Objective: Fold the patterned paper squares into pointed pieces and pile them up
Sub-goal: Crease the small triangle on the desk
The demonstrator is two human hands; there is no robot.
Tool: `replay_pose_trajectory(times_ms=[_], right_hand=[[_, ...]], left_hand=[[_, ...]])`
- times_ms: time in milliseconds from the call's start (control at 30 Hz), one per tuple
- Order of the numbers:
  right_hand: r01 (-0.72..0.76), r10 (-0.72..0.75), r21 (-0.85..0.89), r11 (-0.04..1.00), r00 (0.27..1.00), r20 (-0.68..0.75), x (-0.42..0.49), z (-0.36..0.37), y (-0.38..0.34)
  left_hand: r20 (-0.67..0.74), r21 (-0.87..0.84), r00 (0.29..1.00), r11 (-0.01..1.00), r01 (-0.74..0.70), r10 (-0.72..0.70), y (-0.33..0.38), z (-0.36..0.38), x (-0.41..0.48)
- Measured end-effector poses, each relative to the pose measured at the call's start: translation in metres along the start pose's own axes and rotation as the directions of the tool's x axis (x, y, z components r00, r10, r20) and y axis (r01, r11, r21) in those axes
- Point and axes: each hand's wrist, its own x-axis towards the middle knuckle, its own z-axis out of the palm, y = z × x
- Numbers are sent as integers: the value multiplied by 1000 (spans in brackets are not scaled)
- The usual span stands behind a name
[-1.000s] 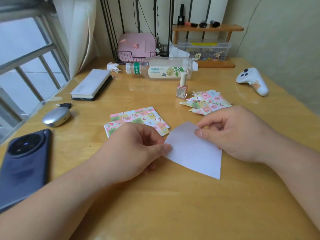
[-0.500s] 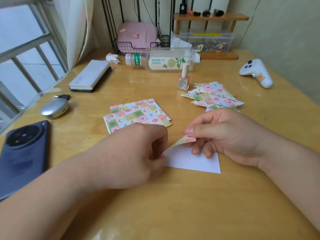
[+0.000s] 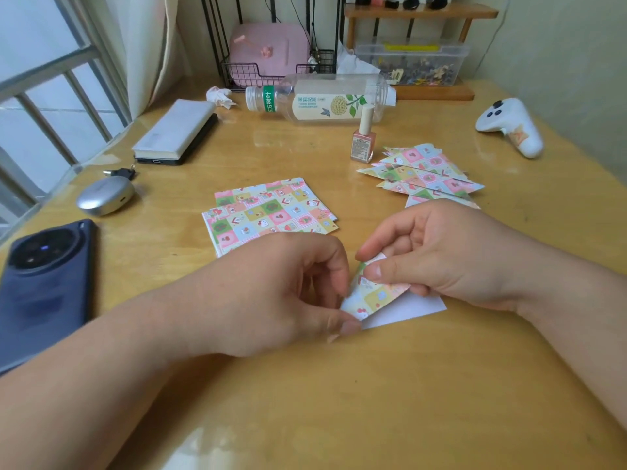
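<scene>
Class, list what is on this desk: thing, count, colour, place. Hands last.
sheet being folded: 1, white back, patterned flap, between hands
flat squares: stack, pastel, centre
folded pieces: pile, pastel, right of centre
nail polish: 1, pink, beside that pile
bottle: 1, clear, lying at back
phone: 1, dark blue, left
oval case: 1, silver, left
controller: 1, white, far right
left hand: pinches the sheet's near corner
right hand: pinches the flap's tip
</scene>
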Motion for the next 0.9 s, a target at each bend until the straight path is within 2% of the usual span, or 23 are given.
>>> replay_pose_trajectory(times_ms=[267, 567, 900], right_hand=[[10, -14, -53, 999, 997, -75, 3, 2, 5], [18, -18, -77, 997, 1000, -6, 1, 0, 6], [26, -25, -172, 985, 1000, 9, 1, -2, 8]], left_hand=[[3, 85, 1000, 996, -20, 20, -8, -3, 1], [66, 64, 998, 998, -25, 21, -16, -13, 5], [-3, 75, 1000, 997, -24, 25, -15, -6, 9]])
